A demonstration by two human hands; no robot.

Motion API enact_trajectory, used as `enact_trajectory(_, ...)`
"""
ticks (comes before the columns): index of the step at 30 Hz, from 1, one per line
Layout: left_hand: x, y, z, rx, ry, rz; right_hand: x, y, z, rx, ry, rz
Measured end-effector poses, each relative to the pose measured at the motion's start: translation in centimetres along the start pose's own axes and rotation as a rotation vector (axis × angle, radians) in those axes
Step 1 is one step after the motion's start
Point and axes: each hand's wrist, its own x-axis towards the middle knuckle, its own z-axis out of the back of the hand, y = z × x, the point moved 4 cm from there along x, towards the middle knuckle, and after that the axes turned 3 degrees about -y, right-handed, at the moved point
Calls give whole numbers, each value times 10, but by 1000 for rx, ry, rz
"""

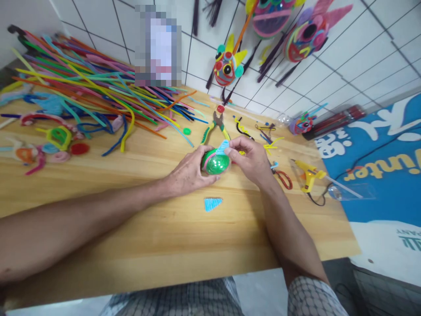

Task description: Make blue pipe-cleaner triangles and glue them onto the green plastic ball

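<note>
My left hand (190,173) wraps round a clear plastic ball (217,164) with green inside and a pink band along its edge. Between the thumb and fingers of my right hand (248,156) is a light blue triangle piece (222,147) made of pipe cleaner, held against the top of the ball. A second blue triangle (212,204) lies flat on the table just below my hands. Green-and-yellow pliers (217,119) rest right behind the ball, their lower handles partly hidden by my hands.
Many coloured pipe cleaners (98,83) pile up at the back left. Scissors with red handles (284,179) and a yellow glue gun (309,173) lie to the right. Decorated masks (226,69) hang on the white grid wall. The wooden table (158,245) ends near my body.
</note>
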Motion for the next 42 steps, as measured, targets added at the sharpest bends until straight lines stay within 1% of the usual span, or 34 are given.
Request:
enact_trajectory(8, -1, 4, -2, 4, -19, -38, -1, -3, -2, 62, 23, -37)
enact_trajectory(12, -1, 5, -2, -8, -20, -29, -1, -8, -1, 104, 45, -81)
enact_trajectory(16, -1, 2, 0, -68, -46, -3, -5, -14, -1, 148, 5, -105)
enact_trajectory(20, -3, 0, 2, -158, -91, -8, -19, -18, -14, 227, 59, -163)
enact_trajectory(22, -4, 0, 2, -158, -107, -46, -29, -18, -21, 257, 71, -182)
enact_trajectory(24, -5, -1, 2, -144, -99, -91, -38, -16, -25, 244, 54, -172)
enact_trajectory(26, -7, -4, 3, -133, -72, -143, -46, -13, -24, 158, -6, -106)
enact_trajectory(28, -9, -10, 5, -123, -62, -229, -52, -6, -18, 1, -104, 35)
enact_trajectory(31, -14, -25, 13, -75, -120, -405, -60, 5, -10, -211, -226, 297)
enact_trajectory(33, -17, -34, 18, -16, -165, -487, -63, 9, -8, -274, -255, 406)
enact_trajectory(36, -21, -43, 22, 70, -223, -551, -64, 9, -8, -276, -264, 453)
enact_trajectory(39, -24, -46, 24, 123, -267, -559, -64, 8, -12, -255, -244, 449)
enact_trajectory(42, -25, -46, 23, 185, -287, -561, -65, 8, -17, -275, -223, 441)
